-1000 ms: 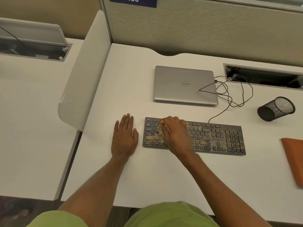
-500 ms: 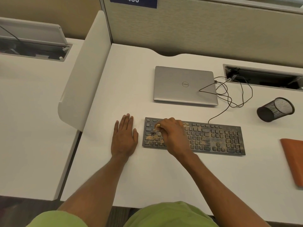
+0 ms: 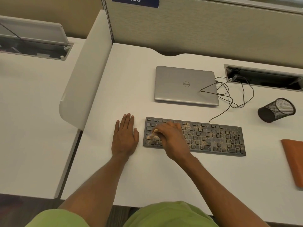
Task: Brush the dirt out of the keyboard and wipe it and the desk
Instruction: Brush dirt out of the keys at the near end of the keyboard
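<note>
Keyboard (image 3: 213,138) lies mid-desk (image 3: 131,79), long side to the person, dirt specks thick over the keys. Right hand (image 3: 170,140) sits over its 9 o'clock end, fingers curled & pinching a small pale brush (image 3: 153,133), tip down on the keys. Prob. working grit out from that end first. It's blurred, so exact grip can't be told.

Left hand (image 3: 124,136) lies flat on the desk at 9 o'clock of the keyboard, just beside it, not touching. Fingers are straight & pressed together, thumb out. Looks like a brace for leaning in.

Count:
- 1 keyboard
- 1 brush
- 2 hands
- 1 shut laptop (image 3: 185,86) at 12 o'clock
- 1 tipped mesh cup (image 3: 277,110) at 2
- 1 orange cloth (image 3: 293,161) at 3, prob. waiting for the wipe
- cable (image 3: 229,95) loops by the laptop, no. of leads unclear
</note>
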Available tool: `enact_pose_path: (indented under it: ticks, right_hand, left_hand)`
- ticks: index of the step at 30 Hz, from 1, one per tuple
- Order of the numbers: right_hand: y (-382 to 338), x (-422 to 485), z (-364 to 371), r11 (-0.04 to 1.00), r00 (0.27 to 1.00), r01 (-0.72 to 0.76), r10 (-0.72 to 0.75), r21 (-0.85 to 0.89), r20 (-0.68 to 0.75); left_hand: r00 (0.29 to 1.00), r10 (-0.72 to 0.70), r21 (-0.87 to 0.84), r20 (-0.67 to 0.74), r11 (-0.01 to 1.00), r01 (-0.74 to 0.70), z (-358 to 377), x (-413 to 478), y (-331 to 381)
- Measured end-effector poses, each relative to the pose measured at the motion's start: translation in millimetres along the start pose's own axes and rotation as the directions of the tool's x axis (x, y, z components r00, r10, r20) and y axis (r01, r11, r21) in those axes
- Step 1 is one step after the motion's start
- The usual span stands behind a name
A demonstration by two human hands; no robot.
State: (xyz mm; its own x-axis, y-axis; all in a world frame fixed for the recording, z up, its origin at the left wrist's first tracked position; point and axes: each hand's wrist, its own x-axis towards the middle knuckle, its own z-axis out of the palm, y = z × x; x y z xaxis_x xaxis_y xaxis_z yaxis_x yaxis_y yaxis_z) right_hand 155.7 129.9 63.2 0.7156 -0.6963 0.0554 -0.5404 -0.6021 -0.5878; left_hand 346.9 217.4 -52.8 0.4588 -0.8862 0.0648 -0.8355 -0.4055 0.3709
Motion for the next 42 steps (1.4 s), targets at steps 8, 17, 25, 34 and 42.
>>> enact_pose_path:
  ticks: [8, 17, 25, 34, 42]
  right_hand:
    - [-2.0, -2.0, -2.5, 0.996, 0.981, -0.036, 0.051, 0.079, -0.189]
    - [1.5, -17.5, 6.3, 0.998, 0.999, 0.034, -0.033, 0.045, -0.034]
    - [2.2, -11.8, 1.3, 0.995, 0.983, 0.014, 0.004, 0.098, -0.183]
    - [0.0, -16.1, 7.1, 0.996, 0.999, 0.021, -0.017, 0.087, -0.05]
    - [-1.2, -15.0, 7.4, 0.998, 0.995, 0.01, -0.003, 0.066, -0.097]
  left_hand:
    - [1.0, -0.002, 0.006, 0.005, 1.0, 0.002, -0.7, -1.0, 0.1]
    - [1.0, 0.004, 0.018, 0.007, 1.0, -0.004, -1.7, -0.4, 1.2]
    - [1.0, -0.004, 0.017, 0.022, 1.0, 0.004, -1.5, -1.1, 0.6]
    - [1.0, 0.002, 0.029, 0.026, 1.0, -0.002, -1.6, 0.2, 1.4]
    - [1.0, 0.0, 0.029, 0.027, 1.0, -0.001, -1.2, 0.2, 1.4]
